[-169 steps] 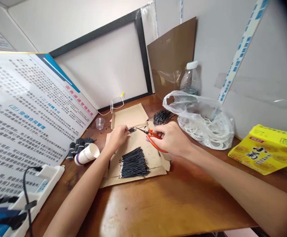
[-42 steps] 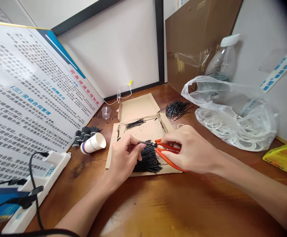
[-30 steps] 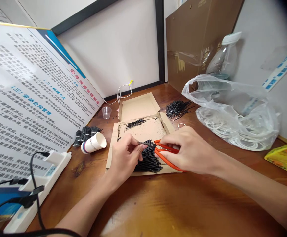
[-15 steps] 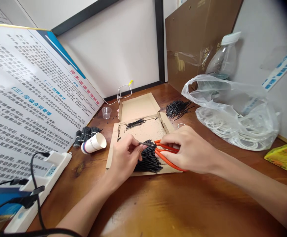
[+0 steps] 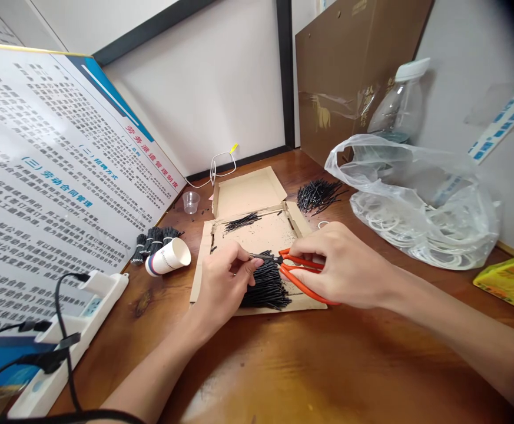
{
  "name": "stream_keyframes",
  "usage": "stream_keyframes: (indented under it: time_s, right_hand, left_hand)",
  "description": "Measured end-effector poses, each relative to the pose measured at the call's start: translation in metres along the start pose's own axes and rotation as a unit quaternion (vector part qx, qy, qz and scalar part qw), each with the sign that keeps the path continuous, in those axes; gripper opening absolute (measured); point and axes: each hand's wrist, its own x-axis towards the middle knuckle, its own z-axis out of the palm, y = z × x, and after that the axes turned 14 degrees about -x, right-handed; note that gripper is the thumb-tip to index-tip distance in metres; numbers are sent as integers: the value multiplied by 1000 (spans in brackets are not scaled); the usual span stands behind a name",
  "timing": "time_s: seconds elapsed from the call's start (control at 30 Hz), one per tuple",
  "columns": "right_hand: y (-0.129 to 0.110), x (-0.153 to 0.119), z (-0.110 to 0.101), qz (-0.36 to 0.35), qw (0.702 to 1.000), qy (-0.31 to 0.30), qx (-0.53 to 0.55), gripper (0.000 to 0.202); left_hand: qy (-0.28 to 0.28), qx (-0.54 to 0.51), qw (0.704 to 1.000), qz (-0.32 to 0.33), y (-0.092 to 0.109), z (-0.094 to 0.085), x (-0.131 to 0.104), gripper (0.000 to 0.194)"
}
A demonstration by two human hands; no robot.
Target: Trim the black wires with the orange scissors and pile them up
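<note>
My right hand (image 5: 342,265) is closed around the orange handles of a pair of scissors (image 5: 303,282), whose dark blades point left. The blade tips reach the fingertips of my left hand (image 5: 225,277), which is pinched on something thin and dark, probably one of the black strips; its ends are hard to make out. Just below the blades lies a dense pile of black strips (image 5: 268,288) on an opened cardboard box (image 5: 278,232). Farther back on the cardboard is a smaller bunch of black strips (image 5: 242,221).
Another heap of black strips (image 5: 318,195) lies right of the box. At left are tied black bundles (image 5: 153,242), a tipped paper cup (image 5: 168,257), a small clear cup (image 5: 191,202) and a power strip (image 5: 73,341). A plastic bag of white loops (image 5: 424,224) sits at right.
The scissors and my right hand have shifted very slightly to the right. My left hand keeps its pinch in nearly the same place.
</note>
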Motion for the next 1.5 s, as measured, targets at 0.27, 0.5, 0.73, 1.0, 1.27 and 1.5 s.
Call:
stream_keyframes:
  time_s: [0.27,0.5,0.73,1.0,1.27,1.5]
  right_hand:
    - [2,0,3,-10,1000,-6,2,35]
    - [-1,1,-1,5,1000,2,5,38]
    - [1,1,2,-8,1000,-9,5,37]
    - [1,1,-1,-9,1000,-6,1,36]
    - [1,1,0,-9,1000,-17,-1,36]
    - [2,2,0,29,1000,2,-1,36]
  left_hand:
    - [0,1,1000,-2,-3,-1,-1,25]
    - [3,5,1000,-7,0,0,1,24]
    - [1,1,1000,-5,-1,-1,0,26]
    - [2,2,1000,-12,1,-1,0,26]
    - [2,-9,1000,-19,2,-1,2,26]
    - [-7,21,1000,-4,3,-2,2,20]
